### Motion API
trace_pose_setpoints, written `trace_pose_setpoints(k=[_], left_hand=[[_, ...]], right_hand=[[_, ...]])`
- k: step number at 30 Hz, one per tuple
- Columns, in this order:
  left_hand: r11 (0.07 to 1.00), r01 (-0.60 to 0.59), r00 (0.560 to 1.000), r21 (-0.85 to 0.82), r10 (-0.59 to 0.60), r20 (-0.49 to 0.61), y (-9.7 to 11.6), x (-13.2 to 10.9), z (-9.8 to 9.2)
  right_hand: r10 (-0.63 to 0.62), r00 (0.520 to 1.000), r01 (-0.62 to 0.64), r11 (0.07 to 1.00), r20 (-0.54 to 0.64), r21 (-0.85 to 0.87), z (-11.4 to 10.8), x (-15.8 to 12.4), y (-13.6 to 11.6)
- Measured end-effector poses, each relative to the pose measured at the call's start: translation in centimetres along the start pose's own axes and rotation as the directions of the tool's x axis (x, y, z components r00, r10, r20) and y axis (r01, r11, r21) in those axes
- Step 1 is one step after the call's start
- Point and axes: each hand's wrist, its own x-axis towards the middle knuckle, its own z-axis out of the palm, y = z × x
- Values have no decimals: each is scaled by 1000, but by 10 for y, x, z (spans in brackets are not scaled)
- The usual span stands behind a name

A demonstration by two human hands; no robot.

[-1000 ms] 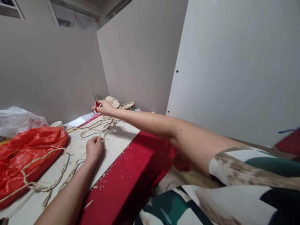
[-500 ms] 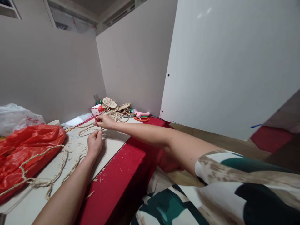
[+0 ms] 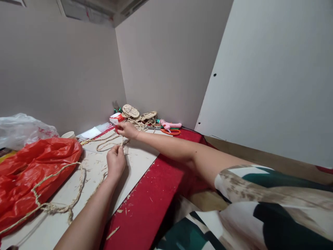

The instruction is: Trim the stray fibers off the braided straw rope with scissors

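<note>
My left hand (image 3: 116,161) is closed in a pinch low over the pale board (image 3: 140,152), with a short end of straw rope (image 3: 121,141) standing up from its fingertips. Just beyond it, my right hand (image 3: 128,130) is closed around small red-handled scissors (image 3: 117,128). The blades point up and away to the left, apart from the rope end. A bent length of the same rope (image 3: 100,147) lies on the board left of both hands. More braided rope (image 3: 78,196) loops beside my left forearm and over a red plastic bag (image 3: 49,163).
Woven straw soles (image 3: 130,111) and coiled rope lie at the back, near a red-and-white box (image 3: 117,117). Right of these are a pink glue gun (image 3: 170,125) and orange-handled scissors (image 3: 174,132). Straw scraps litter the red cloth (image 3: 145,194). Grey panels (image 3: 166,62) stand behind.
The whole view has shifted, so things appear farther right. My right hand with the scissors has drawn slightly up and away from my left hand, which keeps its pinch on the rope.
</note>
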Motion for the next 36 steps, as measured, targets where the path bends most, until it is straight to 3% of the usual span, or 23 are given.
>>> trace_pose_setpoints(k=[7,15,23,25,28,32,36], left_hand=[[999,37,999,40,-37,-5,4,-11,-5],[977,31,998,213,-20,-52,14,-13,-14],[951,-44,998,305,26,64,21,-17,-15],[971,6,992,241,-36,118,26,-19,-14],[977,213,962,16,-212,169,33,-21,-11],[858,440,894,-266,-391,218,37,-20,-8],[705,529,848,-473,-453,273,35,-13,-11]], right_hand=[[-36,999,35,995,11,93,7,-6,10],[-35,999,30,986,29,166,-14,-20,21],[-87,991,74,990,102,123,-33,-13,17],[-113,987,100,989,115,113,-35,-14,18],[-126,984,114,989,126,94,-33,-15,19],[-93,988,87,995,123,58,-27,-18,20],[-13,1000,12,998,10,55,-45,-10,15]])
